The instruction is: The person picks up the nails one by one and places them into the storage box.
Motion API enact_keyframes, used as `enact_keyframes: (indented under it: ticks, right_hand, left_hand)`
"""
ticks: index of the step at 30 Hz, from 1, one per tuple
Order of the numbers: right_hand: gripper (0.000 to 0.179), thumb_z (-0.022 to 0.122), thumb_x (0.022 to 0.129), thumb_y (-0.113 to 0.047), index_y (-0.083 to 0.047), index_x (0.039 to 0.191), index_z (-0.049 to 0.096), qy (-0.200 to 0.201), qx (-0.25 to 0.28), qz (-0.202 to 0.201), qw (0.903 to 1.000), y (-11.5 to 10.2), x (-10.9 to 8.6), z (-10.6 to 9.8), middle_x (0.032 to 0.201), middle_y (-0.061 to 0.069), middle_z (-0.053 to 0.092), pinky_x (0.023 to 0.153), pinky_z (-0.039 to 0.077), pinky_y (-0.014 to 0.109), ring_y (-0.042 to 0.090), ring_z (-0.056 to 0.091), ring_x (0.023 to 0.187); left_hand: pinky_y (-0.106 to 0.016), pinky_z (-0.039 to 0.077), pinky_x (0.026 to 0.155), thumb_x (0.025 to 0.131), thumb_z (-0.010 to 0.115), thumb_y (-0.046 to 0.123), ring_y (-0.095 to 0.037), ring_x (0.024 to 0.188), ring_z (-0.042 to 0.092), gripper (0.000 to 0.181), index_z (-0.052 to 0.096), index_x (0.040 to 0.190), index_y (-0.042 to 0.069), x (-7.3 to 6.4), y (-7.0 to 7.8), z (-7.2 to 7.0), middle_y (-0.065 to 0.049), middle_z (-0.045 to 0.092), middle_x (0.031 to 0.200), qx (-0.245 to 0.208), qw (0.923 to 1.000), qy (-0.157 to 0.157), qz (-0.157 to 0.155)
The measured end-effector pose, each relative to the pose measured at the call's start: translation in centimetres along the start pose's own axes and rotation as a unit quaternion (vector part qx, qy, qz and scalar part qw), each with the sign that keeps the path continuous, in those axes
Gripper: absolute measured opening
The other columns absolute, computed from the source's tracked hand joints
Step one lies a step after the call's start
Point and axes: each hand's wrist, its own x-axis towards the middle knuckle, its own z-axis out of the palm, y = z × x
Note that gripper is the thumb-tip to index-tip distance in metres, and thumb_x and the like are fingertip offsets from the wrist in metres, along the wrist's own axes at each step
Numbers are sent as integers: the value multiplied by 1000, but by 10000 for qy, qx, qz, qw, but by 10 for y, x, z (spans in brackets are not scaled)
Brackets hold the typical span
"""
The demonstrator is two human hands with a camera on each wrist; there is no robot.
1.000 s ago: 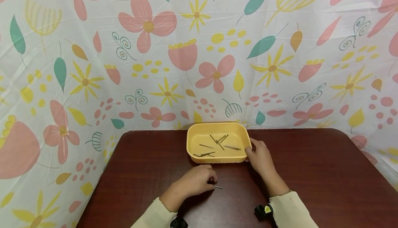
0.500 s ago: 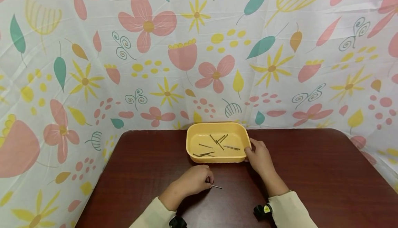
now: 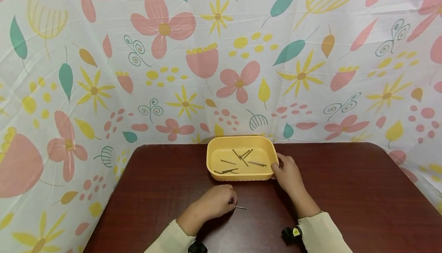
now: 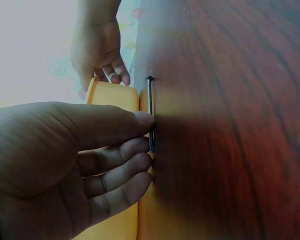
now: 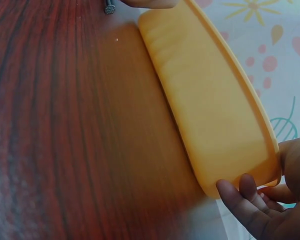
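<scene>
In the head view my left hand is over the table in front of a yellow plastic tray. Its thumb and index finger pinch the pointed end of a dark metal nail. The nail's flat head sticks out to the right, close to the tabletop; whether it touches the wood I cannot tell. My right hand holds the tray's right end, thumb over the rim and fingers against the outer wall. Several similar nails lie scattered on the tray's floor, two of them crossed with others near the middle.
A dark reddish-brown wooden table carries everything. Behind it and at the left hangs a white cloth printed with flowers, close to the tray's back side. Black wrist straps sit at both sleeves.
My left fingers have shifted slightly left, and a little more of the nail shows beyond them. The right hand and tray stay in place.
</scene>
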Motion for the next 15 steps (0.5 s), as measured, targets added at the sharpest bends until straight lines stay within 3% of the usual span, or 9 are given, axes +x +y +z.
enact_keyframes:
  ticks: [6, 15]
  right_hand:
    - [56, 47, 98, -14, 9, 148, 42, 18, 122, -36, 9999, 0, 0, 1, 127, 25, 49, 62, 57, 22, 17, 68, 68]
    - [57, 47, 98, -15, 10, 149, 41, -15, 69, 3, 10000, 0, 0, 0, 130, 26, 48, 62, 56, 22, 17, 68, 67]
  left_hand:
    - [-13, 40, 67, 83, 74, 15, 1, 72, 47, 14, 67, 73, 22, -1, 2, 0, 13, 55, 78, -152, 9998, -71, -66]
    - [-14, 41, 68, 76, 76, 16, -1, 72, 49, 12, 66, 71, 21, -2, 6, -2, 14, 56, 75, -137, 9998, -144, -69]
